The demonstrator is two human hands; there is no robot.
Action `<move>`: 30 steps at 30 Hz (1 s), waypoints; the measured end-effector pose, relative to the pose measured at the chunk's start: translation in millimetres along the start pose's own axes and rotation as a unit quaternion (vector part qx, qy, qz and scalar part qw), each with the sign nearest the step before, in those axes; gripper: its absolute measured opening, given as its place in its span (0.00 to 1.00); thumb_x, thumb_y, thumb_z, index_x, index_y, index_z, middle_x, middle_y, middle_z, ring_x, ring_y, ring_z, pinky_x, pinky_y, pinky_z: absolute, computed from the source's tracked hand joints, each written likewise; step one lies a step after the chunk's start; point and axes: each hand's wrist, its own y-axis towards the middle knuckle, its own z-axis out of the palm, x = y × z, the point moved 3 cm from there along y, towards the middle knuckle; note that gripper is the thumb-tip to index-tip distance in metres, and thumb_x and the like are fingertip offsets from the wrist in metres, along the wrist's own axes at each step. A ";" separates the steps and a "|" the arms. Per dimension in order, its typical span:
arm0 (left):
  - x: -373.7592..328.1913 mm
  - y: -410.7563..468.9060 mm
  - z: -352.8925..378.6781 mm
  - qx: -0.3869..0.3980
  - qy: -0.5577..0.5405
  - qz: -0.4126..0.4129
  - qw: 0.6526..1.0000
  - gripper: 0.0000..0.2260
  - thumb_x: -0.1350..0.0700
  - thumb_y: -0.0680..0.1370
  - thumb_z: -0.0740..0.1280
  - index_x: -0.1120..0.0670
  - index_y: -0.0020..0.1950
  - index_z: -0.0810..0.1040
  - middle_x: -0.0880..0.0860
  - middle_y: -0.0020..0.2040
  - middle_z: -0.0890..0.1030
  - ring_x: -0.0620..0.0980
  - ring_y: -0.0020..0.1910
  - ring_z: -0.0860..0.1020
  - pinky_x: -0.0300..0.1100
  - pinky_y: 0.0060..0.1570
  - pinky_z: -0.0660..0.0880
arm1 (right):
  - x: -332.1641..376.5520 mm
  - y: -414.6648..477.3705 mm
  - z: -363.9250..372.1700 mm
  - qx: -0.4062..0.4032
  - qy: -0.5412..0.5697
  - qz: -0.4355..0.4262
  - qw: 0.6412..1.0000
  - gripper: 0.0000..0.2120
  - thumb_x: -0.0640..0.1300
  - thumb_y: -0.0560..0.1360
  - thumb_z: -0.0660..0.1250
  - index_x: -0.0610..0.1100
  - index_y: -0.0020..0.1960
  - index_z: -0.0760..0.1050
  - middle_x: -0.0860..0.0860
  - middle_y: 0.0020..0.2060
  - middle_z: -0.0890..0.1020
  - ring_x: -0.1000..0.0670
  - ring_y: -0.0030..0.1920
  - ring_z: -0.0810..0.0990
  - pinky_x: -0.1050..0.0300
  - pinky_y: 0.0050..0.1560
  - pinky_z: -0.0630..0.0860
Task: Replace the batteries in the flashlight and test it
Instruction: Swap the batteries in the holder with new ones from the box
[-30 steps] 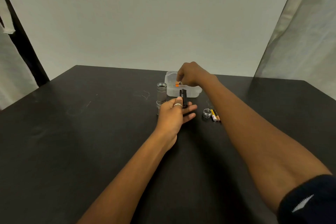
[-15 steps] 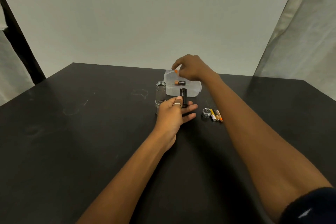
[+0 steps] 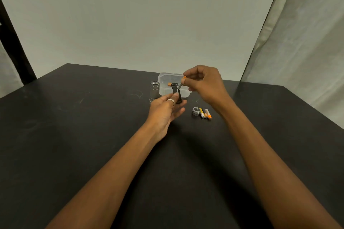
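My left hand (image 3: 165,108) holds a black battery holder (image 3: 177,95) upright between thumb and fingers, a ring on one finger. Just above and right of it, my right hand (image 3: 202,82) pinches a small orange-tipped battery (image 3: 181,82), its lower end close to the holder's top. The silver flashlight body (image 3: 154,91) stands upright on the table left of the holder. The silver tail cap with its spring (image 3: 196,111) lies to the right, beside three loose batteries (image 3: 205,113).
A clear plastic box (image 3: 167,78) sits behind the hands with one more orange-and-black battery (image 3: 172,84) inside. The black table (image 3: 74,135) ends at a pale wall behind; a curtain hangs at the right.
My right hand has come out of the plastic box with a battery, lifted it, and brought it back toward the holder. My left hand has stayed put with the holder.
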 end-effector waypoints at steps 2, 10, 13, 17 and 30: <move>-1.0 -0.3 -0.3 0.004 -0.010 -0.001 1.000 0.10 0.59 0.82 0.66 0.59 0.62 0.80 0.55 0.54 0.86 0.49 0.53 0.86 0.39 0.42 0.81 | 0.1 -6.1 0.9 -0.006 -0.040 -0.016 0.999 0.07 0.40 0.73 0.77 0.43 0.50 0.84 0.50 0.41 0.87 0.55 0.43 0.86 0.58 0.45 0.84; -1.6 0.9 -2.4 0.015 -0.016 -0.002 1.000 0.09 0.61 0.83 0.64 0.58 0.60 0.82 0.55 0.53 0.87 0.49 0.53 0.85 0.41 0.46 0.82 | 2.7 -16.1 4.8 0.016 -0.111 -0.080 0.990 0.04 0.40 0.72 0.78 0.44 0.46 0.85 0.58 0.38 0.86 0.63 0.41 0.85 0.70 0.43 0.79; -0.7 2.6 -3.7 0.018 -0.026 -0.004 0.999 0.09 0.61 0.83 0.63 0.59 0.59 0.82 0.53 0.49 0.87 0.49 0.51 0.85 0.41 0.46 0.82 | -1.1 -16.7 8.4 0.057 -0.132 -0.092 0.985 0.04 0.39 0.70 0.79 0.43 0.44 0.86 0.55 0.40 0.87 0.61 0.42 0.85 0.68 0.46 0.80; 0.7 4.0 -4.2 0.026 -0.029 -0.008 0.999 0.11 0.61 0.84 0.62 0.61 0.63 0.80 0.53 0.49 0.86 0.50 0.52 0.84 0.41 0.46 0.82 | -10.9 -14.9 9.1 0.094 -0.120 -0.082 0.985 0.04 0.39 0.71 0.79 0.44 0.46 0.88 0.53 0.43 0.88 0.59 0.45 0.86 0.67 0.50 0.80; -1.5 1.0 -3.4 0.073 -0.071 -0.027 0.994 0.13 0.62 0.85 0.59 0.61 0.67 0.78 0.56 0.57 0.84 0.50 0.55 0.84 0.39 0.51 0.82 | -21.2 -14.5 15.7 0.135 0.187 0.188 0.955 0.23 0.33 0.70 0.79 0.38 0.64 0.79 0.44 0.56 0.86 0.47 0.57 0.86 0.56 0.57 0.83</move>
